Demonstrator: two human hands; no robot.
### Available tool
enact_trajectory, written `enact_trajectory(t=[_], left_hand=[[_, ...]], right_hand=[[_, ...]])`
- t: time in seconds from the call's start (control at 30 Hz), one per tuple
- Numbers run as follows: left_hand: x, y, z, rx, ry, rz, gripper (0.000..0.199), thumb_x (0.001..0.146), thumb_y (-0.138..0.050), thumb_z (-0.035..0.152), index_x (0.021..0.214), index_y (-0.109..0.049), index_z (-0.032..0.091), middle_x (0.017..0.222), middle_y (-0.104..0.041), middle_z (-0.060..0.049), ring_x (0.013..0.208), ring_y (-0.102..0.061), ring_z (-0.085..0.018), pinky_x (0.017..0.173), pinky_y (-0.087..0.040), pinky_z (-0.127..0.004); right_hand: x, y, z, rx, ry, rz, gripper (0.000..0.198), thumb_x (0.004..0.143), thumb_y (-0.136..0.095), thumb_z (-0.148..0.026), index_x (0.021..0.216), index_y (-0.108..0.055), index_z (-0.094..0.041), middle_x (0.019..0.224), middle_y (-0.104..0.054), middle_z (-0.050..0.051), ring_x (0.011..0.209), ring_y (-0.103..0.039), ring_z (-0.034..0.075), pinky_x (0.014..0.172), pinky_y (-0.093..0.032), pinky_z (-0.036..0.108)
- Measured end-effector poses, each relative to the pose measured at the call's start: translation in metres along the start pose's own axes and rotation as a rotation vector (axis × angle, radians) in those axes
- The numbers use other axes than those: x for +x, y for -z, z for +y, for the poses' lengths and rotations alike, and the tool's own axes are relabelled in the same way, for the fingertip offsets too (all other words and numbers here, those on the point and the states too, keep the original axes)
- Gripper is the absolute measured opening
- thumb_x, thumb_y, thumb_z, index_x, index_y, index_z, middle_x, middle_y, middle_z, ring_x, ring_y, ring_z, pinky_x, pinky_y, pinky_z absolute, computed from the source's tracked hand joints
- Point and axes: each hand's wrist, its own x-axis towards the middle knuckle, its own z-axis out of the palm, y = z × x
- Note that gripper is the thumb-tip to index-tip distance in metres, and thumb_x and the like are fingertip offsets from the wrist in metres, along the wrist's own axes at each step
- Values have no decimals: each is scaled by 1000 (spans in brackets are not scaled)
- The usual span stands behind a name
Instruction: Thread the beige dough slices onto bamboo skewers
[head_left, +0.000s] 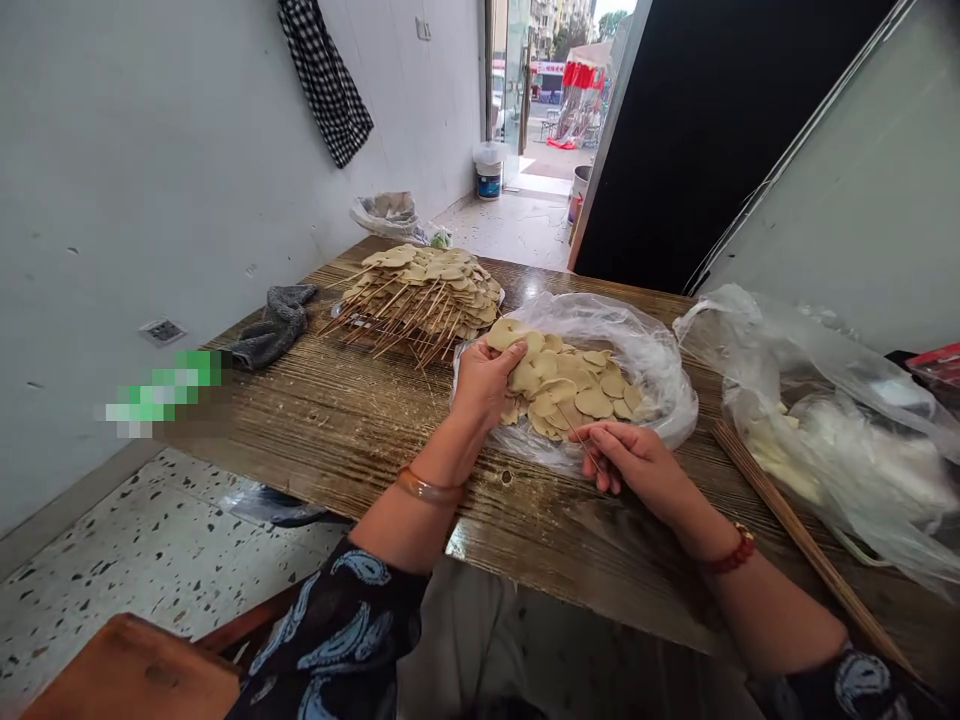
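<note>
My left hand (482,378) pinches a thin, flat, beige round slice (517,335) between thumb and fingers. It hovers over the left part of an open clear plastic bag (671,400), where many loose beige slices (594,402) lie. In my right hand (626,455), at the bag's near edge, is a thin wooden skewer (576,432), its tip pointing up and left toward the slices. The skewer and the held slice are apart. Behind my left hand stands a heap of skewered slices (442,275), their sticks facing me.
A bundle of bare skewers (806,535) lies right of my right hand, beside another plastic bag (870,430) with pale contents. A dark grey cloth (279,322) rests at the wooden table's (322,430) left edge. A wooden stool (127,670) stands at lower left.
</note>
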Motion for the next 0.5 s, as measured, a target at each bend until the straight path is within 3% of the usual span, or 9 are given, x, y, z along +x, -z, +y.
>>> enact_trajectory(t=[0.17,0.33,0.5], left_hand=[[-5,-5,3,14,66,-75,39,56,-82,30,88,-64,13,79,-70,-3,67,-64,-13,66,-52,-24],[-11,-6,6,62,212,-181,50,62,-79,42,101,-60,17,88,-70,-4,66,-63,-12,57,-50,-21],[-17,-7,4,124,276,-330,56,56,-84,29,103,-58,15,93,-68,-5,72,-64,-13,58,-51,-20]], right_hand=[[0,1,0,5,-22,-51,36,83,-61,-46,101,-64,-15,63,-62,-1,44,-52,6,39,-36,16],[1,0,2,137,-8,-10,36,82,-62,-48,97,-62,-15,60,-60,-2,42,-49,5,38,-33,16],[2,-1,3,181,16,38,35,82,-63,-48,94,-60,-16,60,-59,-4,42,-48,5,38,-32,15]])
